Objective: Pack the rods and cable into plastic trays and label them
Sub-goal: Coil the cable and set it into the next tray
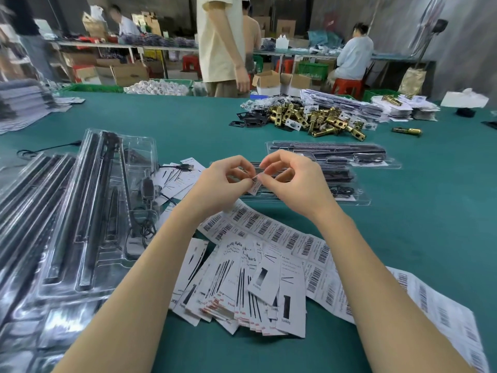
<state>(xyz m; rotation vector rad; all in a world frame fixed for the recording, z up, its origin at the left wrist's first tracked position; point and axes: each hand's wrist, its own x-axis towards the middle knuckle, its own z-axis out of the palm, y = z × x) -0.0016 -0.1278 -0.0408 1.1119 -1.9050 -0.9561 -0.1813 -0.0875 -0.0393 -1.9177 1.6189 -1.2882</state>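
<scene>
Peeling a label (pixel 255 186) with both hands, held right over the filled tray (pixel 304 184) mid-tabletop.

Left hand (pixel 223 184) and right hand (pixel 293 179) both have a tight fingertip grip on it, pretty much equally near. Tray's just past the fingers, long axis running left-right; the sticker sheet (pixel 282 235) is nearer me, with open green tabletop (pixel 416 211) to the right.

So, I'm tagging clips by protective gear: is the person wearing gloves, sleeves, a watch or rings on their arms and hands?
No gear shows. Both forearms are bare as far up as the picture reaches, with no sleeve edge in view. The left hand and right hand are bare too: no gloves, no watch or wristband, no ring that can be made out. Fingernails look short and unpainted.
</scene>
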